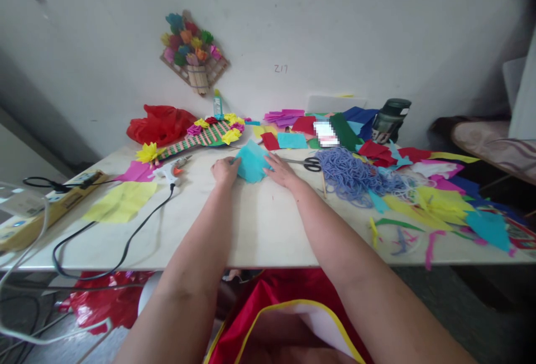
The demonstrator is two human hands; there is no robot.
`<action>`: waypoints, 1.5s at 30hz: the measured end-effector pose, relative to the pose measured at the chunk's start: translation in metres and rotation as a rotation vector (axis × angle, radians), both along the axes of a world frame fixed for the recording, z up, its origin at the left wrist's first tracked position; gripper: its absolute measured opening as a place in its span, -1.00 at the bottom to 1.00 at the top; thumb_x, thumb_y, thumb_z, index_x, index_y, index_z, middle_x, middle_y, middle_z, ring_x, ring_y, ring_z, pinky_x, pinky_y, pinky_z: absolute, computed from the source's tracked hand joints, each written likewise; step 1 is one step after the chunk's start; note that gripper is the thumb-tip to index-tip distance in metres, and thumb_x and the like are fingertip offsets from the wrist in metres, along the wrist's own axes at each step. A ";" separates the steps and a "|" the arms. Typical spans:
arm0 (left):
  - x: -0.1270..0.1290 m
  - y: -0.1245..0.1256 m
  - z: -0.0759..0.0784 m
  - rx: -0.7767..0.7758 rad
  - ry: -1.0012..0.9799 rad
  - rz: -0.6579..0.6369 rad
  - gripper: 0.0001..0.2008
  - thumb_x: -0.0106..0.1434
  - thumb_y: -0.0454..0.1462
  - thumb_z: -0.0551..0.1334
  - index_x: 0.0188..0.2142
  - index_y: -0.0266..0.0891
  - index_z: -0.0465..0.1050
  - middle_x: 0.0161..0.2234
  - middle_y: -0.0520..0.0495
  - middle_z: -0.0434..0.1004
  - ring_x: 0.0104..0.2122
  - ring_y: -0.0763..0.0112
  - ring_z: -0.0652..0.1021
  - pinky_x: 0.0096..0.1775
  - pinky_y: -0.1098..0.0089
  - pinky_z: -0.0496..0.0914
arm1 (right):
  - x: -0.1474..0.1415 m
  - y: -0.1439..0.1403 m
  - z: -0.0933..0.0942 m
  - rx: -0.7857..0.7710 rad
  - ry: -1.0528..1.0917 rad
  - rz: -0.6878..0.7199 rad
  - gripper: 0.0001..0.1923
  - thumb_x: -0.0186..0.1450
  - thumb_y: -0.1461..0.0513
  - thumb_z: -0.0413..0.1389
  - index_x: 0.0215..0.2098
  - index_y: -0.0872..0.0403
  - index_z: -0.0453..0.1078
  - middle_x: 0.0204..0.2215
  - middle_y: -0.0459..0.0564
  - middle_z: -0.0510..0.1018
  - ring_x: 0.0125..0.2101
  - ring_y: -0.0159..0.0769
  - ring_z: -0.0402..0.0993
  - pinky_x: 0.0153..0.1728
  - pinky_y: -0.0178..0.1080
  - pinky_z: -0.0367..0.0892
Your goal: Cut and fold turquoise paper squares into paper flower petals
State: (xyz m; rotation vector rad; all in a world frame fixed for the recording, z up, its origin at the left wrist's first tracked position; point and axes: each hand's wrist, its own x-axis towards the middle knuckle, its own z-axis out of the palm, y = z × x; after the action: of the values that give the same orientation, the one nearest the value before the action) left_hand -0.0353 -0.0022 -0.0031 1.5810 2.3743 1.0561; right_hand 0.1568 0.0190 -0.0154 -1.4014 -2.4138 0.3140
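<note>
A sheet of light blue crepe paper lies on the table in front of me, pointed at the top and seemingly folded. At its left edge my left hand is closed, with the thumb and fingers pinching the paper. My right hand grips the right edge, thumb and fingertips on the paper. Black-handled scissors lie just right of my right hand, their blades towards it. A white glue gun rests left of my left hand. Behind it is a guitar-shaped craft with paper flowers.
A tangle of blue-violet yarn and coloured paper scraps cover the right side. A dark bottle stands at the back. Yellow paper, a power strip and a black cord occupy the left. A glue tube stands near the wall.
</note>
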 end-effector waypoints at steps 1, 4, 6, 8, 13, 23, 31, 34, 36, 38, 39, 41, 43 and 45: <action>-0.001 0.001 -0.001 0.043 -0.032 -0.026 -0.64 0.07 -0.03 0.11 -0.30 -0.17 0.52 -0.37 -0.10 0.54 -0.26 0.22 0.48 -0.20 0.33 0.25 | 0.001 0.001 -0.001 0.003 0.028 0.001 -0.39 0.28 0.07 -0.15 0.25 0.11 -0.07 0.28 -0.04 -0.17 0.25 -0.24 -0.28 0.20 -0.21 -0.20; -0.003 0.006 -0.006 0.199 -0.205 -0.137 -0.66 0.03 -0.02 0.15 -0.41 -0.23 0.51 -0.52 -0.04 0.47 -0.40 0.32 0.46 -0.36 0.42 0.26 | 0.002 0.003 -0.002 0.002 0.126 -0.008 -0.39 0.28 0.09 -0.15 0.26 0.11 -0.10 0.27 -0.03 -0.15 0.25 -0.29 -0.25 0.20 -0.22 -0.19; -0.004 0.008 -0.009 0.285 -0.357 -0.205 -0.66 -0.02 -0.03 0.18 -0.46 -0.26 0.49 -0.59 0.00 0.40 -0.49 0.39 0.41 -0.44 0.46 0.23 | 0.003 0.003 -0.001 -0.010 0.183 -0.013 -0.38 0.28 0.11 -0.15 0.27 0.07 -0.14 0.27 -0.03 -0.11 0.25 -0.30 -0.22 0.20 -0.21 -0.17; -0.005 0.010 -0.012 0.331 -0.473 -0.254 -0.66 -0.06 -0.02 0.22 -0.49 -0.28 0.47 -0.63 0.04 0.35 -0.54 0.45 0.36 -0.49 0.48 0.20 | 0.003 0.001 0.001 -0.028 0.219 -0.014 -0.37 0.28 0.12 -0.14 0.27 0.07 -0.18 0.26 -0.02 -0.07 0.24 -0.30 -0.19 0.20 -0.19 -0.17; -0.005 0.011 -0.015 0.321 -0.573 -0.273 -0.65 -0.13 -0.02 0.28 -0.51 -0.29 0.45 -0.64 0.05 0.33 -0.57 0.49 0.33 -0.53 0.49 0.19 | 0.004 -0.002 0.004 -0.070 0.300 -0.040 -0.34 0.26 0.13 -0.11 0.28 0.08 -0.21 0.25 0.02 -0.02 0.23 -0.29 -0.10 0.18 -0.18 -0.11; 0.005 -0.001 -0.005 0.355 -0.830 -0.398 -0.62 -0.22 -0.06 0.37 -0.53 -0.32 0.43 -0.61 0.04 0.39 -0.59 0.53 0.35 -0.50 0.49 0.24 | 0.007 0.019 -0.012 -0.139 0.749 -0.081 -0.22 0.23 0.15 -0.06 0.28 0.07 -0.39 0.19 0.12 0.12 0.16 -0.31 0.09 0.06 -0.17 0.12; 0.008 -0.005 -0.003 0.345 -0.877 -0.483 -0.63 -0.22 -0.07 0.37 -0.53 -0.31 0.42 -0.58 0.01 0.41 -0.56 0.51 0.37 -0.46 0.46 0.28 | 0.007 0.020 -0.008 -0.070 0.880 -0.117 -0.36 0.11 0.20 0.04 0.17 0.06 0.08 0.03 0.09 0.36 0.01 -0.27 0.29 -0.05 -0.19 0.23; 0.007 -0.002 -0.006 0.327 -0.846 -0.452 -0.61 -0.22 -0.04 0.36 -0.54 -0.31 0.40 -0.61 0.02 0.38 -0.59 0.53 0.35 -0.51 0.48 0.27 | 0.010 0.024 -0.011 -0.037 0.932 -0.195 -0.59 0.07 0.17 0.06 -0.11 0.11 0.36 -0.22 0.03 0.51 -0.19 -0.27 0.41 -0.14 -0.19 0.29; 0.005 0.002 -0.009 0.313 -0.848 -0.429 -0.61 -0.20 -0.01 0.34 -0.56 -0.30 0.38 -0.64 0.05 0.34 -0.61 0.54 0.33 -0.53 0.48 0.26 | 0.011 0.024 -0.011 -0.031 0.987 -0.226 -0.70 0.04 0.15 0.07 -0.29 0.13 0.41 -0.38 -0.04 0.51 -0.32 -0.30 0.42 -0.21 -0.21 0.31; 0.002 0.006 -0.012 0.310 -0.859 -0.392 -0.62 -0.16 0.00 0.31 -0.58 -0.29 0.37 -0.66 0.07 0.30 -0.63 0.54 0.33 -0.52 0.47 0.28 | 0.013 0.022 -0.009 -0.022 1.051 -0.247 -0.76 0.02 0.14 0.08 -0.40 0.12 0.39 -0.47 -0.09 0.48 -0.40 -0.34 0.40 -0.26 -0.25 0.32; 0.000 0.009 -0.014 0.313 -0.851 -0.362 -0.63 -0.14 0.00 0.29 -0.58 -0.29 0.37 -0.67 0.07 0.29 -0.63 0.53 0.32 -0.52 0.46 0.29 | 0.013 0.020 -0.008 -0.021 1.084 -0.255 -0.78 0.01 0.14 0.08 -0.43 0.12 0.38 -0.51 -0.11 0.46 -0.43 -0.36 0.38 -0.29 -0.27 0.32; -0.002 0.012 -0.017 0.319 -0.773 -0.305 -0.65 -0.10 -0.01 0.26 -0.56 -0.29 0.40 -0.68 0.07 0.29 -0.63 0.52 0.33 -0.51 0.45 0.29 | 0.013 0.017 -0.005 -0.052 1.147 -0.269 -0.80 0.00 0.14 0.08 -0.45 0.11 0.36 -0.56 -0.14 0.43 -0.49 -0.38 0.36 -0.36 -0.29 0.32; -0.004 0.014 -0.019 0.317 -0.639 -0.245 -0.66 -0.06 -0.04 0.24 -0.47 -0.30 0.47 -0.64 0.03 0.36 -0.58 0.47 0.38 -0.46 0.44 0.30 | 0.013 0.015 -0.002 -0.112 1.193 -0.278 -0.80 0.01 0.14 0.08 -0.45 0.10 0.35 -0.59 -0.15 0.40 -0.54 -0.40 0.33 -0.46 -0.31 0.32; -0.005 0.015 -0.018 0.348 -0.517 -0.194 -0.64 -0.02 -0.06 0.21 -0.35 -0.30 0.50 -0.51 -0.03 0.47 -0.46 0.41 0.45 -0.38 0.44 0.32 | 0.012 0.013 -0.001 -0.165 1.227 -0.277 -0.79 0.01 0.13 0.08 -0.43 0.09 0.34 -0.60 -0.16 0.39 -0.59 -0.41 0.31 -0.54 -0.32 0.31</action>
State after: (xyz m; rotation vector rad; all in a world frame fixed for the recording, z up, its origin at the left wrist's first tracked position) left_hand -0.0404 0.0128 -0.0215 1.3683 1.7344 1.6554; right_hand 0.1692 0.0322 -0.0161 -1.0586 -1.1974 0.9627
